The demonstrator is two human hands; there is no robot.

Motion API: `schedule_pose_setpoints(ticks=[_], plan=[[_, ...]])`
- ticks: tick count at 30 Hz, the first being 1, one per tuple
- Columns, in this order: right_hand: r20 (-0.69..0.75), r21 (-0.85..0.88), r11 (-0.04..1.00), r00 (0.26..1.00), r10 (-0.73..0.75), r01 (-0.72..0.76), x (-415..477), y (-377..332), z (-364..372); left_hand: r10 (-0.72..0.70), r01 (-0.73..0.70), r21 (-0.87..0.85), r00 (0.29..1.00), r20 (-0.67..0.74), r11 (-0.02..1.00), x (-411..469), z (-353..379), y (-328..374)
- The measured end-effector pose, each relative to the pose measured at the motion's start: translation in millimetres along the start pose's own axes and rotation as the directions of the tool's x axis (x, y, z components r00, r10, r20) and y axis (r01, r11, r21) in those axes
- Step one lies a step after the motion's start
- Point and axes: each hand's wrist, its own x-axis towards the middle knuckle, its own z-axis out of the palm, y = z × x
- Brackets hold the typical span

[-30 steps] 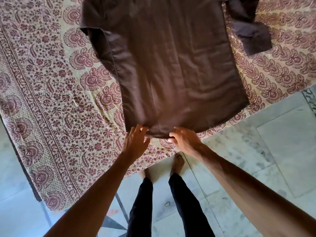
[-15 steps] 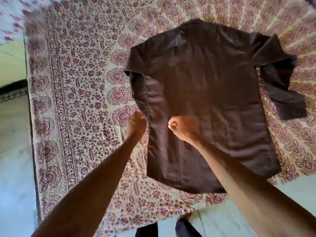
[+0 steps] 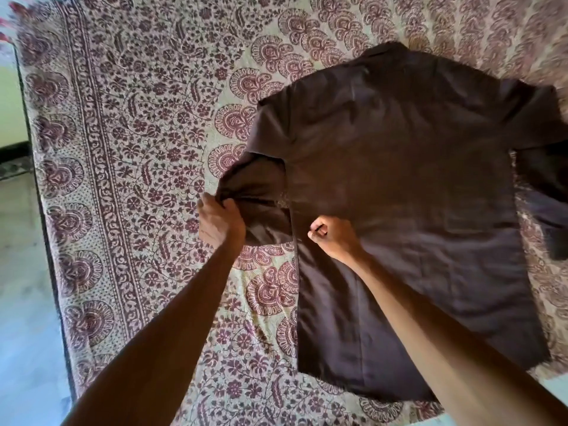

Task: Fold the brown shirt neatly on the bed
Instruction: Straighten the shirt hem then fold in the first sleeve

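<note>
The brown shirt (image 3: 415, 210) lies flat on the bed (image 3: 123, 149), right of the middle. Our left hand (image 3: 219, 224) grips it by the bunched sleeve (image 3: 255, 186). Our right hand (image 3: 333, 239) is curled at the shirt's left edge, just beside the left hand; whether it pinches cloth we cannot tell.

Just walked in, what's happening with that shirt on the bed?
A person is folding a brown shirt that lies spread out on a patterned bedspread. Their left hand grips one sleeve, which is bunched up at the shirt's side. Their right hand is curled into a fist over the shirt's body near that edge; whether it pinches cloth is unclear. The other sleeve lies bent at the opposite side. The body is not yet folded.
</note>
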Motion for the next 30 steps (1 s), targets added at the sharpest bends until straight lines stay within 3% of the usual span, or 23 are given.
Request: schedule_pose_setpoints(ticks=[3,5,7,9,11,13,18,23,26,28,30], plan=[[0.015,-0.032,0.999,1.0,0.024,-0.024,4.0,-3.2,-0.4,-0.201,0.204,0.031,0.975,-0.09,0.978,46.8,-27.3,-8.6],[-0.02,-0.067,0.997,0.999,0.038,-0.039,10.9,-8.1,-1.7,-0.204,0.224,0.127,0.967,-0.151,0.966,65.3,-36.8,-5.5],[-0.099,-0.08,0.996,0.994,0.038,-0.046,20.8,-17.4,-5.8,-0.043,0.086,0.236,0.982,-0.182,0.968,72.2,-36.5,3.2],[-0.19,-0.092,0.995,0.982,0.01,-0.028,36.2,-30.3,-12.9,0.196,-0.17,0.242,0.977,-0.088,0.955,70.5,-28.3,19.8],[-0.253,-0.083,0.996,0.966,-0.049,0.029,56.9,-44.2,-21.0,0.409,-0.412,0.237,0.91,0.065,0.88,65.1,-12.6,42.5],[-0.263,-0.049,0.994,0.959,-0.108,0.099,80.4,-57.5,-29.6,0.506,-0.548,0.211,0.833,0.224,0.809,62.5,7.2,64.7],[-0.088,-0.122,0.977,0.978,-0.187,0.175,129.3,-72.7,-40.0,0.4,-0.507,0.161,0.806,0.436,0.847,86.7,36.2,100.7],[-0.058,-0.007,0.992,0.991,-0.123,0.122,145.4,-70.7,-47.9,0.588,-0.632,0.209,0.773,0.24,0.746,103.8,27.3,100.0],[-0.021,0.091,0.994,0.998,-0.053,0.054,155.1,-69.5,-53.6,0.563,-0.636,0.4,0.771,0.299,0.66,102.3,17.9,91.1],[-0.08,0.035,0.999,0.996,-0.032,0.035,160.9,-73.0,-60.9,0.493,-0.646,0.472,0.763,0.418,0.6,98.6,15.3,90.0],[-0.291,-0.092,0.992,0.95,-0.111,0.088,168.1,-78.6,-73.1,0.428,-0.658,0.402,0.735,0.525,0.637,96.9,18.5,98.6]])
